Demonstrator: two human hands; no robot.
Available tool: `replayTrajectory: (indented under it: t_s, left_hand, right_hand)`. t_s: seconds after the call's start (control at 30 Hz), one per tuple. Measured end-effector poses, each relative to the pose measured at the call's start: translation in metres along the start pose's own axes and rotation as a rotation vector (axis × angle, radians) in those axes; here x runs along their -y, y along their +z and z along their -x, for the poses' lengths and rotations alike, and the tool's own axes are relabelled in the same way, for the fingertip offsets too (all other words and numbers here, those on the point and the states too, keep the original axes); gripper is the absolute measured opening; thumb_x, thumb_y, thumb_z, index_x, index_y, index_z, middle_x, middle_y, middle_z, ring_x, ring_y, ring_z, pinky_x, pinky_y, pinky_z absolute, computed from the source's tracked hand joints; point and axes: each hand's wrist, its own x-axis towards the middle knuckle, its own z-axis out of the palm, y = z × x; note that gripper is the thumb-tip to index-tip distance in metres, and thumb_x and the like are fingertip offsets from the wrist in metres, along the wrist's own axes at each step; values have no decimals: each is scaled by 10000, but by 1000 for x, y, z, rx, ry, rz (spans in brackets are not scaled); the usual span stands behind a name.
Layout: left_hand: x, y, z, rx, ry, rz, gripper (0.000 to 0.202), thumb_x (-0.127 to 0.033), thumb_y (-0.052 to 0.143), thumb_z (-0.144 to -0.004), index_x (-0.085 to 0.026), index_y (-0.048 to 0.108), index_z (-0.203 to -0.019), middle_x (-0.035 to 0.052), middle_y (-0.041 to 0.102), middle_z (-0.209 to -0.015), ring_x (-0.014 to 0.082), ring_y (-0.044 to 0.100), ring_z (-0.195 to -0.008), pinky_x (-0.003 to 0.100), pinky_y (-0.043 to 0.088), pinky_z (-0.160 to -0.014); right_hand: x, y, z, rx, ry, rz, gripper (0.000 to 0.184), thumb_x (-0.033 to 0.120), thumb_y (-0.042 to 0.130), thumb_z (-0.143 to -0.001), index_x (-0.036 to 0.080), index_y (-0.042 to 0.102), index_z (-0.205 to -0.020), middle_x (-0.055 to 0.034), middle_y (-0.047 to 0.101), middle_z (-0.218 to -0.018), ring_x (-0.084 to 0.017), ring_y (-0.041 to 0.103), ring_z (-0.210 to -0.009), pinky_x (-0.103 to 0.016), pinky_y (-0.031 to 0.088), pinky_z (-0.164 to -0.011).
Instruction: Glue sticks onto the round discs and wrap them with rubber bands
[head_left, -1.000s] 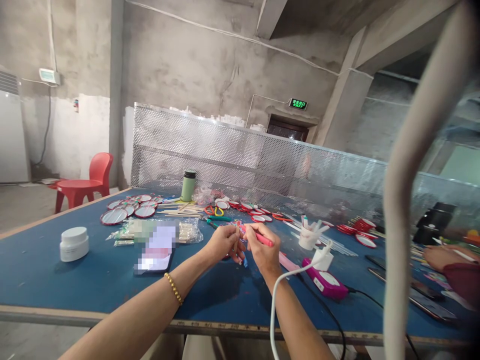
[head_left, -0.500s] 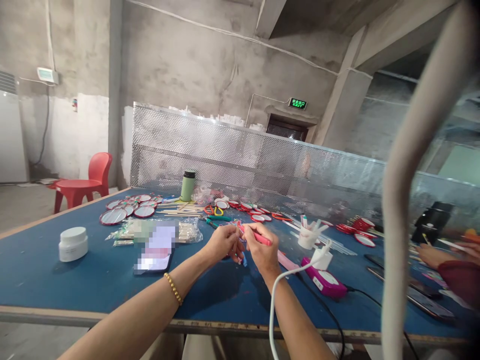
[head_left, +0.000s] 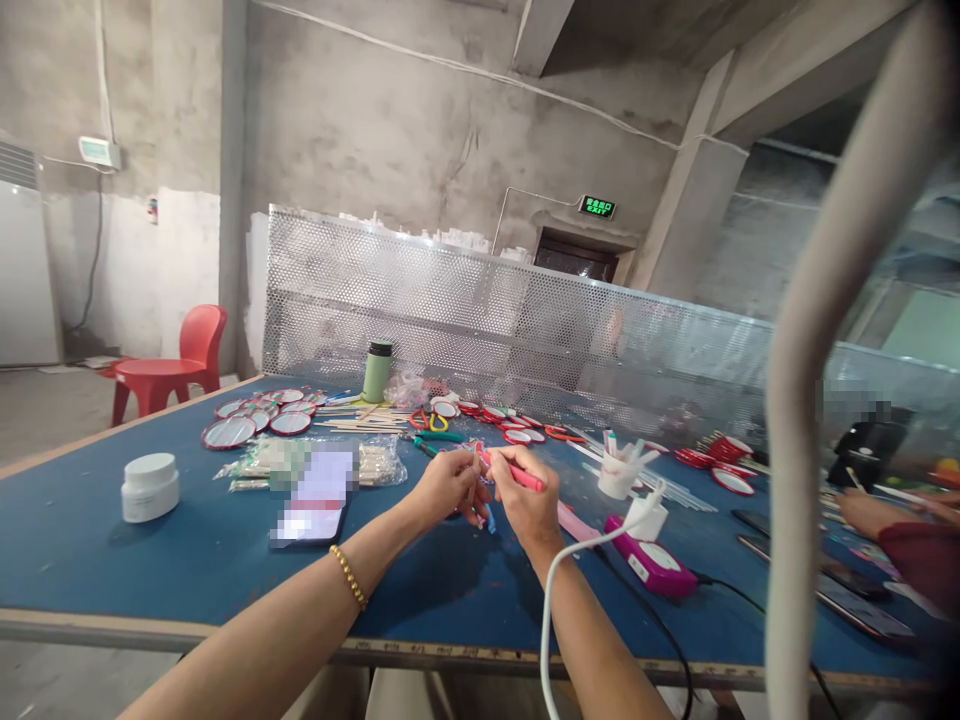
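Observation:
My right hand is closed round a pinkish-red pen-shaped tool, its thick end sticking out to the right past the fingers. Close beside it, over the middle of the table, the fingers of my left hand are pinched together. What they hold is small and mostly hidden; a bit of red and white shows between the two hands. A small blue piece is visible just below the fingers. Behind the hands lie teal-handled pliers.
To the left are a phone, plastic-bagged sticks, a white jar and red-rimmed discs. A green bottle stands behind. Rightward are a white cup, a purple power strip with cables, and another person's hand.
My hands stay nearly in place, both still pinched close together with the pinkish-red tool in the right. The whole view has shifted very slightly.

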Motion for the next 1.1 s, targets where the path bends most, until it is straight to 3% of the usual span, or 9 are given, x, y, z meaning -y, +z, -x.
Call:
replayTrajectory:
  t_s: [1.1]
  left_hand:
    - [0, -1, 0, 1, -13, -2, 228, -380, 577, -783, -175, 478, -778, 3, 624, -584, 156, 636, -454, 245, 524, -384]
  right_hand:
    - [2, 0, 0, -19, 2, 15, 220, 293, 551, -863, 188, 602, -676, 1, 623, -590, -111, 535, -455, -216, 429, -466]
